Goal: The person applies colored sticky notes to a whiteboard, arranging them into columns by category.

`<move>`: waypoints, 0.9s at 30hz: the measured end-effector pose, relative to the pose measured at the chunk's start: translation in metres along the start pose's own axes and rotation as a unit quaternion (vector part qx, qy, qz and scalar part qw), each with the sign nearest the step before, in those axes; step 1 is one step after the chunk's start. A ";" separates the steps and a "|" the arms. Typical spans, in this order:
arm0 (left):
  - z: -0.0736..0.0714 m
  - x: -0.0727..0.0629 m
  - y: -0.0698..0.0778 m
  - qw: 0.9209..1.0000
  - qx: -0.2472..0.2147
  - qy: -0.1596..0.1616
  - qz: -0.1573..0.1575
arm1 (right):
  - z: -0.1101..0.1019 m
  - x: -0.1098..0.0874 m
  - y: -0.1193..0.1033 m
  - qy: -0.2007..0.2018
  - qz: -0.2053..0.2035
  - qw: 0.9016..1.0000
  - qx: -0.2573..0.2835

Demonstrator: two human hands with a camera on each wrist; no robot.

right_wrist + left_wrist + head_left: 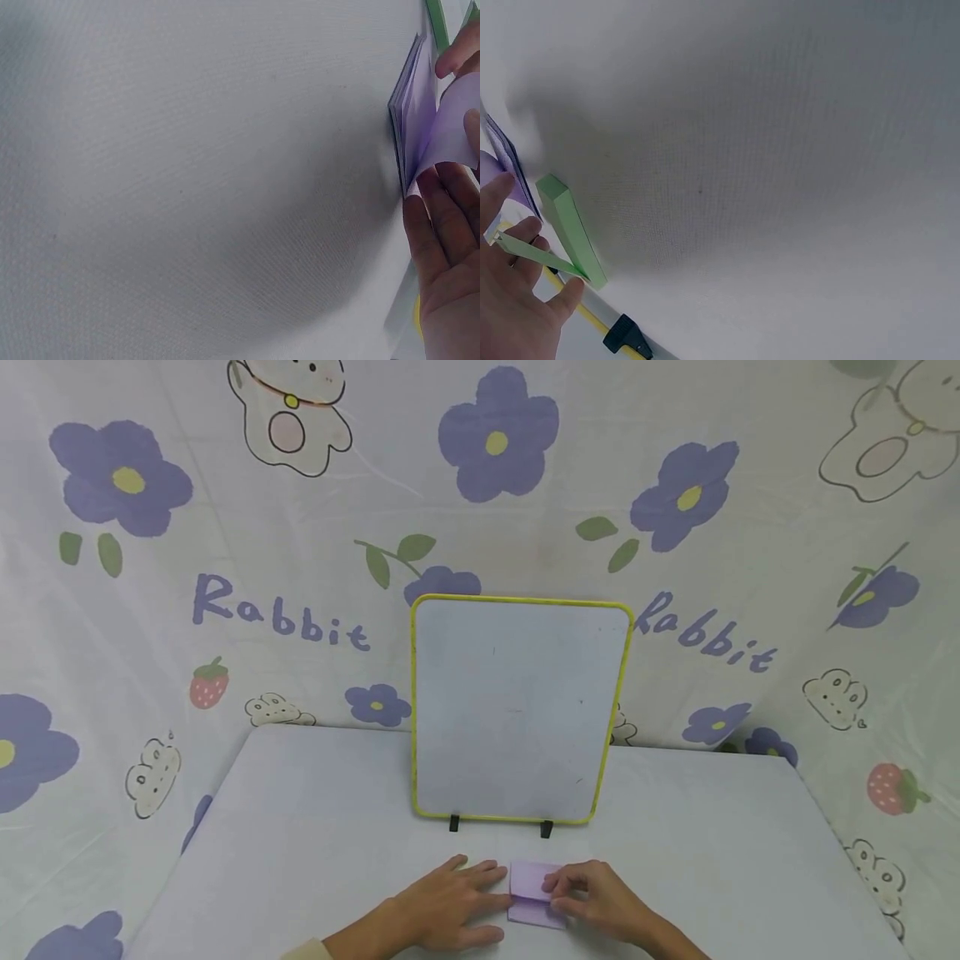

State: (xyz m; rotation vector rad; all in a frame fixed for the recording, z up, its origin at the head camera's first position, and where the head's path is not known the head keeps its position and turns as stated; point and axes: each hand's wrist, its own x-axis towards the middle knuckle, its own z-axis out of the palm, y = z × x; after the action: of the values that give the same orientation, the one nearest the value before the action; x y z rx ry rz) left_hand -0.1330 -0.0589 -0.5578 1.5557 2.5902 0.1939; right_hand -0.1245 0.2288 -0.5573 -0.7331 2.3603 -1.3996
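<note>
Right hand [594,902] pinches the purple notepad [529,882] lying between it and left hand [448,907].

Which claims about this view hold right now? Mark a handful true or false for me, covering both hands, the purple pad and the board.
1. The right hand pinches a lifted purple sheet of the purple pad. True.

2. The left hand is balled into a fist. False: its fingers are spread.

3. In the head view, the purple pad lies left of the left hand. False: it lies between the two hands.

4. The white board stands on two black feet. True.

5. The board's frame is red. False: it is yellow.

6. The left wrist view shows a green block beside the left hand. True.
</note>
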 end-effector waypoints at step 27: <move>0.003 0.002 0.004 0.996 0.090 0.005 0.009 | 0.004 0.009 -0.008 0.172 0.033 0.980 -0.097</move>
State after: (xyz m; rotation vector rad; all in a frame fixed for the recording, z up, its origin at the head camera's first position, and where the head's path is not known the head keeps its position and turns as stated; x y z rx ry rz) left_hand -0.1298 -0.0549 -0.5602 1.6380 2.6670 -0.0316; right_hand -0.1281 0.2180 -0.5521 -0.4839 2.7894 -1.3751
